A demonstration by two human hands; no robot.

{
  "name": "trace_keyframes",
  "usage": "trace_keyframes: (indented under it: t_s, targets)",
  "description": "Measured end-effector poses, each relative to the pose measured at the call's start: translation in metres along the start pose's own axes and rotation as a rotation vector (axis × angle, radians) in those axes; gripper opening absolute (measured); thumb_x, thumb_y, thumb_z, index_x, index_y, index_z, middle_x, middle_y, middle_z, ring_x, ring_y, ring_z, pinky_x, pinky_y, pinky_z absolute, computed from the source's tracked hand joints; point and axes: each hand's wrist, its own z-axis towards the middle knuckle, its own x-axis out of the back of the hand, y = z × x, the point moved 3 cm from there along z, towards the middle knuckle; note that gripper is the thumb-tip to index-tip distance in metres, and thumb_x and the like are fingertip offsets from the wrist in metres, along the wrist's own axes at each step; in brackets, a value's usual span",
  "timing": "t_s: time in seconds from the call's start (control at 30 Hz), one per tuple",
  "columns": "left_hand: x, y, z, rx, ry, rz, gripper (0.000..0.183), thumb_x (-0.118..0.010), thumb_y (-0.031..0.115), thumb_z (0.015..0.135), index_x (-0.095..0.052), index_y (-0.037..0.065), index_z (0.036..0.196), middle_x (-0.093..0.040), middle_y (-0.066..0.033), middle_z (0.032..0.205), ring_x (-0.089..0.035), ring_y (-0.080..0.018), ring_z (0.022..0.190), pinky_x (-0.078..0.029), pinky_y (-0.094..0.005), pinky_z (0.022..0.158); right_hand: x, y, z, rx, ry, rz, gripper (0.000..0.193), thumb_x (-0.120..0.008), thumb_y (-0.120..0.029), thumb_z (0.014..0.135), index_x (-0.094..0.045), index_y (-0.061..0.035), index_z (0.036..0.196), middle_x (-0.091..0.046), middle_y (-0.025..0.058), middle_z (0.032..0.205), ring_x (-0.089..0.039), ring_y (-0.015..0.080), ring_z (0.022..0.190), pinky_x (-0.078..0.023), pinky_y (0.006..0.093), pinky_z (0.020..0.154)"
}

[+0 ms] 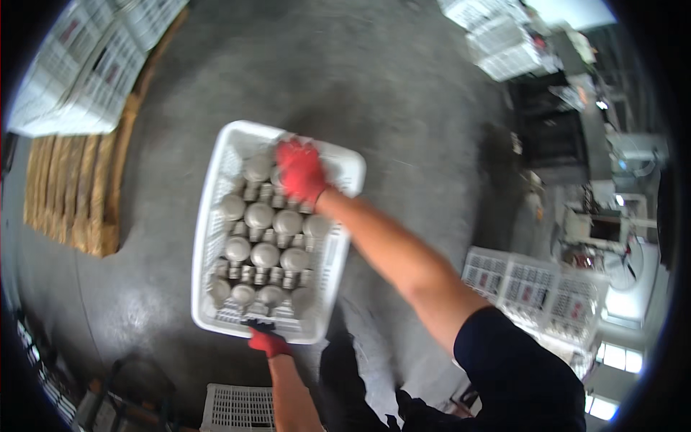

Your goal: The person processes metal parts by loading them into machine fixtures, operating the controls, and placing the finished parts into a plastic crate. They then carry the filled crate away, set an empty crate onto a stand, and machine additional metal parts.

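A white plastic crate (204,230) with slotted walls is in front of me, its long sides running away from me. Inside, rows of pale grey bulb-shaped pieces (260,215) lie with round heads and narrower stems. My left hand (268,341), in a red and black glove, grips the crate's near rim, fingers closed over the edge. At the far rim my right hand (300,169), red-gloved and a little blurred, is closed on the crate's edge, its arm reaching across the right side. That hand hides some of the pieces.
Stacked white crates (75,68) stand on a wooden pallet (72,191) at left. More crates are at the far right (500,47) and near right (536,291). Another crate (237,407) is by my left forearm. Machinery (597,223) lines the right side of the concrete floor (403,108).
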Motion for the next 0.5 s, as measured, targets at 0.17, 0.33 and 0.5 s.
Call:
trace_keyframes:
  t_s: [0.17,0.33,0.5]
  targets:
    - [0.041,0.063,-0.023,-0.003,0.081,0.376,0.050,-0.063,0.045,0.095,-0.067,-0.005,0.101,-0.067,-0.0098,0.088,-0.060,-0.0226,0.076,-0.049,-0.0410,0.067,0.203,-0.149,-0.250,-0.435,-0.787,0.606,0.054,-0.064,-0.041,0.089,-0.053,-0.0041,0.126,-0.058,0.0201,0.121,-0.059,0.0391,0.108,-0.048,0.0496,0.089]
    - [0.011,0.130,-0.140,-0.587,-0.567,1.952,0.056,-0.055,0.042,0.094,-0.060,-0.007,0.121,-0.063,-0.0308,0.116,-0.060,-0.0469,0.108,-0.048,-0.0539,0.091,0.513,-0.138,-0.625,-1.219,-1.217,0.496,0.052,-0.057,-0.048,0.089,-0.065,-0.0079,0.121,-0.065,0.0140,0.124,-0.061,0.0277,0.117,-0.049,0.0414,0.098]
    - [0.010,0.139,-0.271,-1.465,-1.432,2.170,0.020,-0.056,0.027,0.093,-0.065,0.018,0.078,-0.065,-0.0052,0.072,-0.063,-0.0242,0.067,-0.051,-0.0434,0.058,0.772,-0.051,-0.721,-1.683,-1.607,0.257,0.045,-0.057,-0.037,0.078,-0.070,-0.0081,0.109,-0.070,0.0161,0.112,-0.065,0.0332,0.106,-0.052,0.0479,0.087]
